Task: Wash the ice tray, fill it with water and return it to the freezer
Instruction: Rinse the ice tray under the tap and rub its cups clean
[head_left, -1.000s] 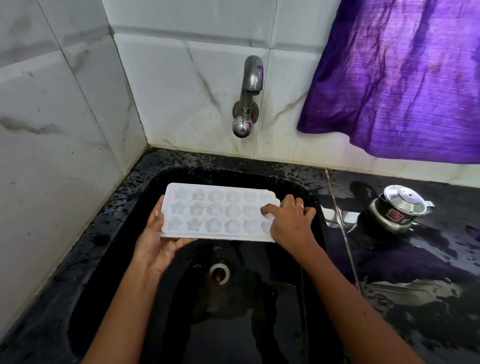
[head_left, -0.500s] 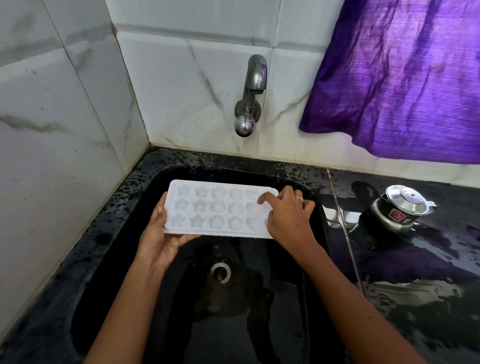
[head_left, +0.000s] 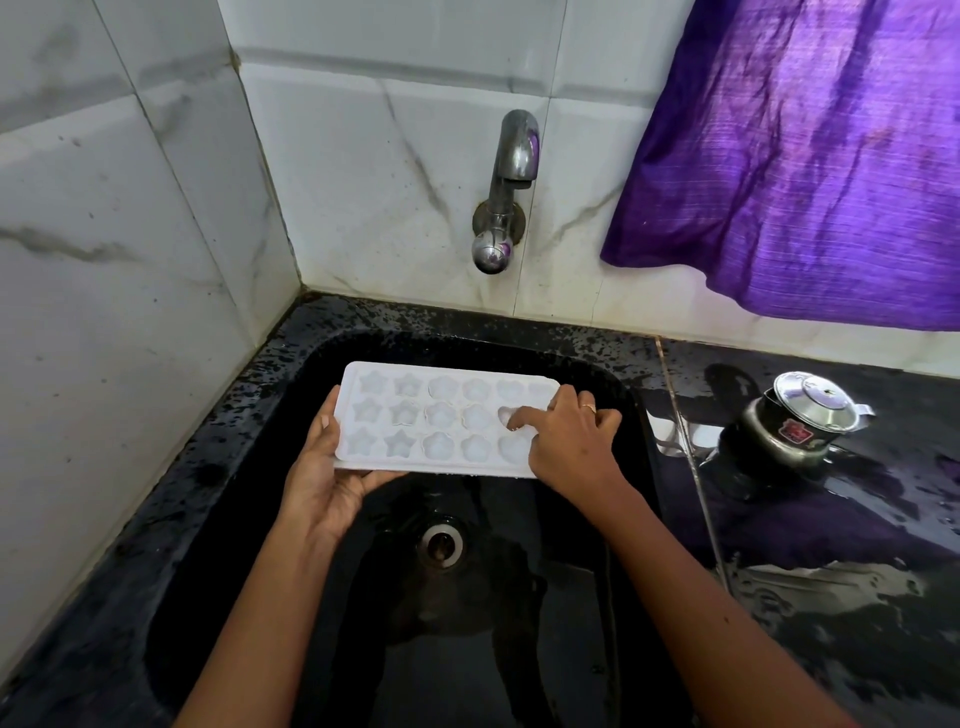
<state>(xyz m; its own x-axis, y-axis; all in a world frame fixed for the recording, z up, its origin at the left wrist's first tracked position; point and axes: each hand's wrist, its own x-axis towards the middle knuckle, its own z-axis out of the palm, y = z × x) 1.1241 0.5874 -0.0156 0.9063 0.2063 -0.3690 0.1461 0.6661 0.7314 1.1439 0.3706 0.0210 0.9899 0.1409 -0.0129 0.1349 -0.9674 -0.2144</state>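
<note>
Wet black counter (head_left: 831, 597) with black sink (head_left: 519, 649). White marbled tile walls (head_left: 130, 260) at 9 and 12 o'clock, tap (head_left: 506, 192) at 12, purple cloth (head_left: 805, 156) at 1 (cut off by frame), steel pot (head_left: 800, 421) at 3. Ice tray (head_left: 441, 421) held level over the basin. Left hand (head_left: 322, 478) grasps its 9 o'clock end, fingers hidden beneath. Right hand (head_left: 566, 447) covers the 3 o'clock end, forefinger in a cell; thumb hidden, grip cannot be told.

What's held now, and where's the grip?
The ice tray: the left hand grips its left end from below. The right hand lies on the right end, index finger in a cell; grip there unclear.
</note>
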